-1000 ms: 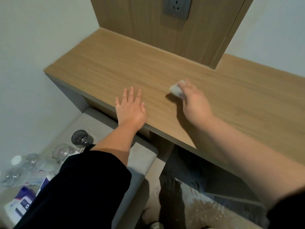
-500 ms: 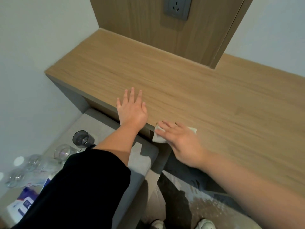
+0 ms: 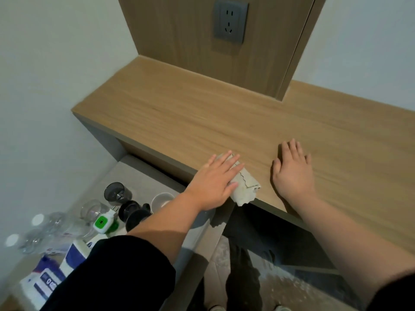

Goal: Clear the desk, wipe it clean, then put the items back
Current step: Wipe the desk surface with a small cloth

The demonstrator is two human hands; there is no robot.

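Note:
The wooden desk (image 3: pixel 202 113) carries nothing but a crumpled white wiping cloth (image 3: pixel 246 190), which lies at its front edge and hangs slightly over it. My left hand (image 3: pixel 213 182) presses on the cloth's left part with straight fingers. To the right of the cloth, my right hand (image 3: pixel 292 169) lies flat on the desktop with fingers spread, holding nothing.
Below the desk's left end, a grey seat (image 3: pixel 139 173) holds a dark cup (image 3: pixel 116 191), a clear glass (image 3: pixel 92 209), a white cup (image 3: pixel 161 200), a green-and-white plug-in device (image 3: pixel 102 223), clear bottles (image 3: pixel 33 234) and tissue packs (image 3: pixel 49 277). A wall socket (image 3: pixel 230 23) sits above the desk.
The right hand dragged the cloth from mid-desk to the front edge and let it go. The left hand now presses on the cloth, and the right hand lies flat to its right.

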